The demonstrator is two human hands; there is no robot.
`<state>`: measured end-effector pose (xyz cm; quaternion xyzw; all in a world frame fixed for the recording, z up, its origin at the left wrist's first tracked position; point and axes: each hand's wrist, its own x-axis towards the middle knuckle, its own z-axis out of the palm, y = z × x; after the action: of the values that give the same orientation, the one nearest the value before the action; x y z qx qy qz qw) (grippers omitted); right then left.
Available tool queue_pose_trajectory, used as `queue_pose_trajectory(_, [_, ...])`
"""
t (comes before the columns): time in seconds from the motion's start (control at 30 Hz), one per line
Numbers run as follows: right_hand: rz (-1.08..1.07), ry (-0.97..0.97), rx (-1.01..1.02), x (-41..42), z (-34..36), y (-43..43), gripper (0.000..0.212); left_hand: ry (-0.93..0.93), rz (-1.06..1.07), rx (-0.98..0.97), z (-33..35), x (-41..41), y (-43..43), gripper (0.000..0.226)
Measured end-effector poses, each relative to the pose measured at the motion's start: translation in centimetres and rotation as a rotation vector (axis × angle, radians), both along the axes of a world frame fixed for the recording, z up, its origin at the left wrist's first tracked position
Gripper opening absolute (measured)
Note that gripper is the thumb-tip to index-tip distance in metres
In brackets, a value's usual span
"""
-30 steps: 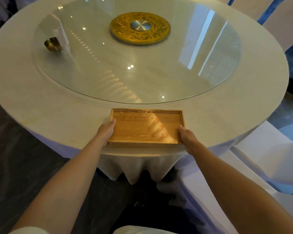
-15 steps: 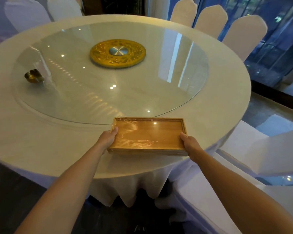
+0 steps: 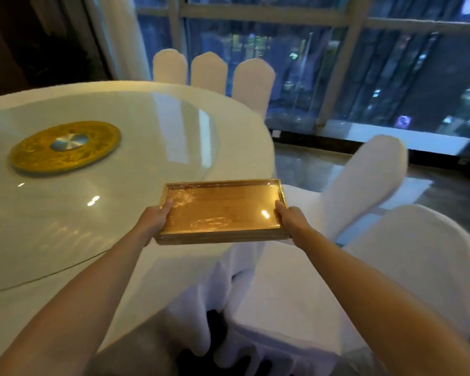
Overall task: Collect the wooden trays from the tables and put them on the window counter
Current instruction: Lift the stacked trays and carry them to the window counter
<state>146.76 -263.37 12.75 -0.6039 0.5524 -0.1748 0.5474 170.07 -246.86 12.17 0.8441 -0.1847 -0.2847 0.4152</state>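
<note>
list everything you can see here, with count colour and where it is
wooden tray: 1, golden brown, shiny wrap over it, held at the round table's near right edge
round table: 1, white cloth, left half of view
glass turntable: 1, clear, on the table
gold disc: 1, gold with silver centre, middle of turntable
covered chairs: 5, white; three behind the table, two at right
window: dark blue night view, across the back
left hand: grips tray's left end
right hand: grips tray's right end
</note>
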Motion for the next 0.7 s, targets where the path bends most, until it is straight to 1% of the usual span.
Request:
queue_pose_trajectory(0.17, [-0.165,-0.038,-0.062,-10.1,3.7,-3.1,0.050,-0.031,-0.157,-0.084,4.0,-7.9,-6.6,0.060])
queue_pose_trajectory(0.27, [-0.294,-0.069,-0.100,-17.5,6.0,-4.5,0.053,-0.058,-0.252,-0.124,6.4,-14.2,-10.4,0.060])
queue_pose_trajectory(0.4, [-0.401,-0.072,-0.166,-28.2,8.8,-5.3,0.054,-0.073,-0.370,-0.153,8.8,-23.4,-14.5,0.062])
queue_pose_trajectory(0.63, [-0.616,-0.050,-0.168,-46.2,10.8,-4.0,0.045,-0.076,-0.562,-0.138,9.4,-40.8,-20.0,0.061])
queue_pose_trajectory(0.7, [-0.667,-0.041,-0.169,-50.6,10.8,-3.3,0.046,-0.073,-0.637,-0.129,9.2,-45.3,-21.4,0.061])
